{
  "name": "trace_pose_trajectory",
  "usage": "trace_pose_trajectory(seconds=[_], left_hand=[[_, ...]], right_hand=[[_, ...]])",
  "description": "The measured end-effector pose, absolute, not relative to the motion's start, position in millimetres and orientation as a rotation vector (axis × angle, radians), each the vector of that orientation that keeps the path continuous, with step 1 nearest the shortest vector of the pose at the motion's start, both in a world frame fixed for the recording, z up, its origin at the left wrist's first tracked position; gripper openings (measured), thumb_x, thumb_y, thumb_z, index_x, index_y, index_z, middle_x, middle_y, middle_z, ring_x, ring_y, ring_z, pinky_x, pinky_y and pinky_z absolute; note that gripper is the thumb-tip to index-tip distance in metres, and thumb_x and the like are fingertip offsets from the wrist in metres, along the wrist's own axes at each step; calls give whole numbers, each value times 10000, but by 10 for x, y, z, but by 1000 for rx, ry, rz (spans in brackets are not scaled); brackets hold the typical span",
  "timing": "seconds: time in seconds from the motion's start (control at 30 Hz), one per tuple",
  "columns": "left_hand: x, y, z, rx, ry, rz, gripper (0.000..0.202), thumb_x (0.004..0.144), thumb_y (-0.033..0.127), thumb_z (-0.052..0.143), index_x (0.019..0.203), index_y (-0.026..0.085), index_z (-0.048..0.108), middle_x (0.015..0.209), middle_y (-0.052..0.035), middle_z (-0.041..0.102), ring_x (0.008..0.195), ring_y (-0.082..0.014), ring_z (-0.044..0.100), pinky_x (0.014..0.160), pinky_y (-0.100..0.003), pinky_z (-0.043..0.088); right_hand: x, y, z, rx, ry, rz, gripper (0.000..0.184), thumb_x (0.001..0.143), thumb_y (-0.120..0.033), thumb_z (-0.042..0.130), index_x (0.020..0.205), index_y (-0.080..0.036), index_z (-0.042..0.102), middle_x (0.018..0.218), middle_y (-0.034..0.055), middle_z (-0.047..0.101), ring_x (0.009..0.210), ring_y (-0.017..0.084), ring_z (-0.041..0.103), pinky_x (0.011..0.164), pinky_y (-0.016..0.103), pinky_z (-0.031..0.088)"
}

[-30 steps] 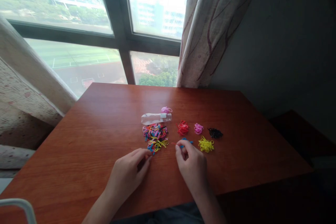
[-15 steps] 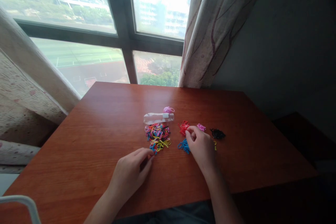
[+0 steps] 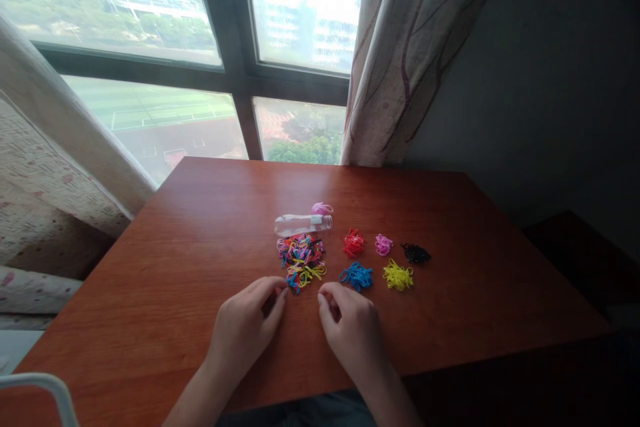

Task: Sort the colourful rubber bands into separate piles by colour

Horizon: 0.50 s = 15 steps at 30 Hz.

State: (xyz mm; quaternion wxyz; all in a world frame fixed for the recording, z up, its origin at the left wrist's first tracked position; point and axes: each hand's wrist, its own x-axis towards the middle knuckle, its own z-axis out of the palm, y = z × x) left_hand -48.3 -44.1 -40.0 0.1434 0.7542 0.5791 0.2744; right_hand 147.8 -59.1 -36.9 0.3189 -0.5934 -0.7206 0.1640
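A mixed heap of small coloured rubber bands [image 3: 301, 259] lies mid-table on the red-brown table [image 3: 200, 260]. To its right sit sorted little heaps: red bands [image 3: 353, 243], pink bands [image 3: 383, 245], black bands [image 3: 415, 253], blue bands [image 3: 357, 276] and yellow bands [image 3: 398, 275]. My left hand [image 3: 245, 327] rests on the table just below the mixed heap, fingers curled and pinched together. My right hand [image 3: 349, 330] is beside it, below the blue heap, fingers curled in a pinch; what they hold, if anything, is hidden.
A clear small bottle [image 3: 301, 224] lies on its side behind the mixed heap, with a pink cap [image 3: 321, 208] beside it. Window and curtain [image 3: 400, 60] stand behind the table. A white chair rail [image 3: 40, 387] shows at the lower left.
My right hand went up to the red heap, then drew back down and left to sit near my left hand. The left hand barely moved.
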Motion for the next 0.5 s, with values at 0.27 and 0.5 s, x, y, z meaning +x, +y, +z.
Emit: trace_pose_trajectory(seconds=[0.27, 0.5], left_hand=[[-478, -439, -413, 2195, 1784, 769, 161, 903, 298, 511, 956, 246, 654, 913, 4, 753, 781, -179, 719, 655, -257, 509], [-443, -386, -345, 2216, 1753, 743, 203, 908, 299, 506, 1036, 240, 652, 823, 8, 739, 699, -155, 695, 604, -230, 481]], right_hand=[[1443, -655, -439, -1584, -1994, 407, 165, 897, -140, 493, 813, -220, 610, 678, -19, 624, 658, 140, 591, 626, 239, 312], [1442, -640, -425, -1581, -2005, 415, 153, 892, -135, 508, 809, -221, 603, 696, -23, 640, 658, 133, 595, 620, 235, 315]])
